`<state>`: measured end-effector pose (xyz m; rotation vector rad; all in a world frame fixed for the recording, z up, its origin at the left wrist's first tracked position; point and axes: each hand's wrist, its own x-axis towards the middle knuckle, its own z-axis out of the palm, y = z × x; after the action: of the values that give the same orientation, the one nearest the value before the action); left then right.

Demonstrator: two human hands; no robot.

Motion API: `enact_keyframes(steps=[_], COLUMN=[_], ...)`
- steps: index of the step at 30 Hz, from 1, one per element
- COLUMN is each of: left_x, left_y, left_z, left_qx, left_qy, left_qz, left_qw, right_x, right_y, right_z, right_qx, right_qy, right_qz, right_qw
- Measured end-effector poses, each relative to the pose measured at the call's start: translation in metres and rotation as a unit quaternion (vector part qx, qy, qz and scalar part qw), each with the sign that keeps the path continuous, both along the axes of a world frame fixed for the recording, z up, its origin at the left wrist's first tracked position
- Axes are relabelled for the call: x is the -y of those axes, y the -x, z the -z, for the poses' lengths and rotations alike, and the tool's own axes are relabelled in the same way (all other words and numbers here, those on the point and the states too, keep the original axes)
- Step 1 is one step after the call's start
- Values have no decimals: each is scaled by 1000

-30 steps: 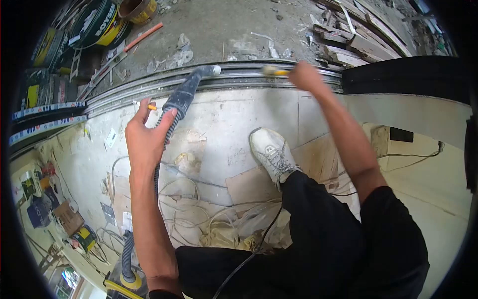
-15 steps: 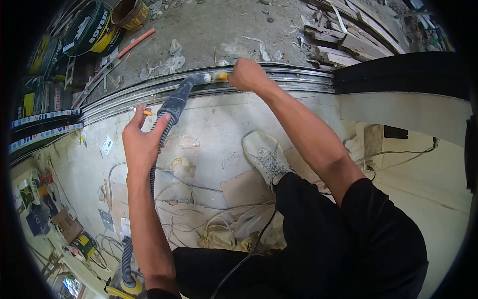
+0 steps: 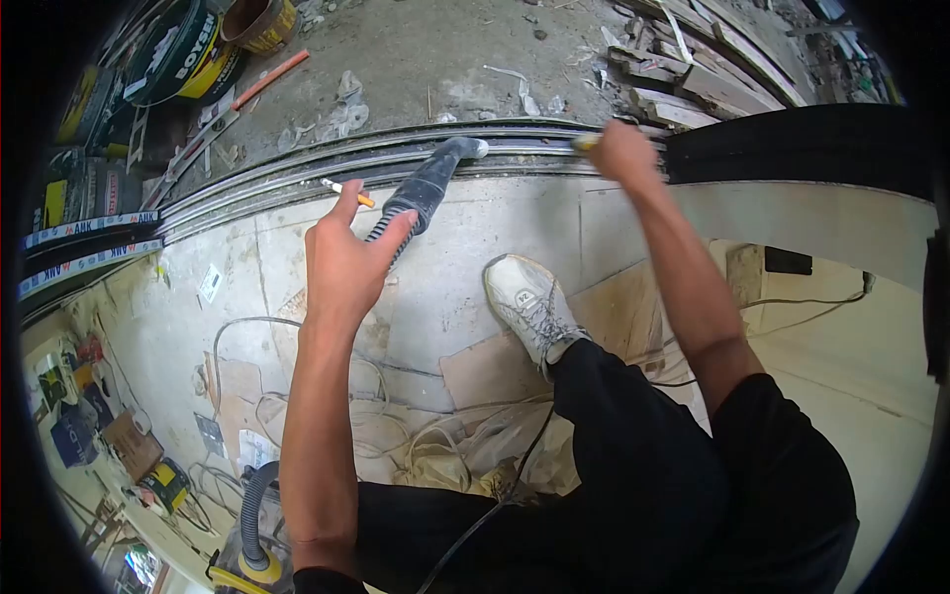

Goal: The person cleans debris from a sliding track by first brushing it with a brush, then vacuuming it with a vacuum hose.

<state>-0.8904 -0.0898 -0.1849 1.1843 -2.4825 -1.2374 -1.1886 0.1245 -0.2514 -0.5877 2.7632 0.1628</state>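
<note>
My left hand [image 3: 341, 259] is closed around the ribbed hose end of a dusty dark vacuum nozzle [image 3: 424, 188]. Between its fingers sticks out a cigarette [image 3: 348, 193] with an orange filter. The nozzle's pale tip rests at the metal sliding-door track [image 3: 297, 170], which has several parallel rails. Farther right along the same track is my right hand [image 3: 628, 158], a blurred fist around a small yellow brush-like tool [image 3: 586, 145]. That tool's end is at the rails; most of it is hidden in the fist.
Paint buckets [image 3: 183, 59] and an orange pipe [image 3: 271, 79] lie beyond the track at left. Wood scraps [image 3: 693, 74] are piled at far right. Cables, cardboard [image 3: 495, 361] and crumpled sheeting cover the floor near my shoe [image 3: 524, 307]. A yellow-ended vacuum hose [image 3: 255, 515] stands at lower left.
Both hands have moved right along the track, the right hand farther. The vacuum nozzle has moved right with my left hand, and the gap between nozzle and yellow tool has widened.
</note>
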Motion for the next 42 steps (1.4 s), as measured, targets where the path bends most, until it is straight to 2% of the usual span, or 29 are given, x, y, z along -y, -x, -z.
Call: enact_keyframes(steps=[1, 3, 5, 7, 8, 10, 12, 13, 15, 16, 17, 20, 23, 25, 27, 28, 29, 30, 32, 33, 35, 37, 38, 39, 40, 41, 42], left_x=[-1, 4, 11, 17, 33, 43, 45, 42, 38, 37, 37, 36, 35, 47, 52, 49, 47, 52, 50, 49, 45, 44, 42, 41, 47, 50, 49], left_y=[3, 6, 5, 4, -12, -25, -31, -30, -30, -29, -28, -25, -23, -38, -49, -50, -47, -50, -46, -46, -46, -44, -46, -48, -53, -61, -61], left_z=[5, -4, -13, -34, -6, -2, -5, -12, -20, -23, -24, -21, -27, -12, -13, -25, -31, -25, -31, -33, -34, -36, -36, -36, -24, -19, -20], left_qx=[-2, 4, -18, 21, 6, 1, -7, 3, 13, 20, 26, 21, 17, 26, 28, 24, 15, 7, 2, 1, -6, -13, -1, 9, -2, -4, 0], left_qy=[16, 18, 4, -39, 61, 56, 47, 24, 1, -2, -4, 3, -10, 32, 72, 23, -26, -18, -21, -24, -27, -28, -29, -28, 38, 41, 33], left_qz=[19, 17, -36, -72, -42, -48, -57, -80, -104, -102, -100, -87, -89, -66, -59, -89, -117, -123, -129, -135, -136, -126, -118, -113, -72, -69, -74], left_qw=[1000, 1000, 999, 996, 997, 997, 997, 997, 994, 995, 995, 996, 996, 997, 995, 995, 993, 992, 991, 991, 990, 992, 993, 993, 997, 997, 997], right_x=[15, 50, 74, 65, 67, 31, -12, -32, -60, -54, -46, 11, 38, 13, -20, -35, -51, -66, -79, -76, -56, -21, -8, 7, 20, 26, 28], right_y=[-12, -48, -67, -59, -58, -25, 15, 31, 65, 57, 58, 14, -7, -2, 0, -2, -12, -25, -45, -43, -27, -23, -21, -17, -15, -14, -12], right_z=[16, 4, 34, 29, 26, -13, -35, -41, -17, -16, 2, 10, 16, -24, -51, -48, -37, -19, 23, 45, 81, 82, 76, 67, 63, 70, 82], right_qx=[4, 55, 110, 117, 128, 82, 5, -14, -29, -20, -9, 0, -10, 27, 2, 19, 54, 89, 189, 191, 203, 166, 168, 95, 20, 19, 44], right_qy=[25, 69, 153, 144, 138, 100, -5, -18, -59, -74, -83, -58, -10, -5, 12, 3, 67, 131, 161, 161, 228, 136, 137, 117, 97, 99, 91], right_qz=[-34, -58, -41, -29, -29, 16, 39, 50, 63, 62, 14, -64, -62, -26, 19, 31, -7, -45, -111, -114, 54, 78, 83, 86, 88, 91, 146], right_qw=[999, 994, 981, 982, 982, 991, 999, 998, 996, 995, 996, 996, 998, 999, 1000, 999, 996, 986, 962, 962, 951, 974, 973, 985, 991, 991, 984])
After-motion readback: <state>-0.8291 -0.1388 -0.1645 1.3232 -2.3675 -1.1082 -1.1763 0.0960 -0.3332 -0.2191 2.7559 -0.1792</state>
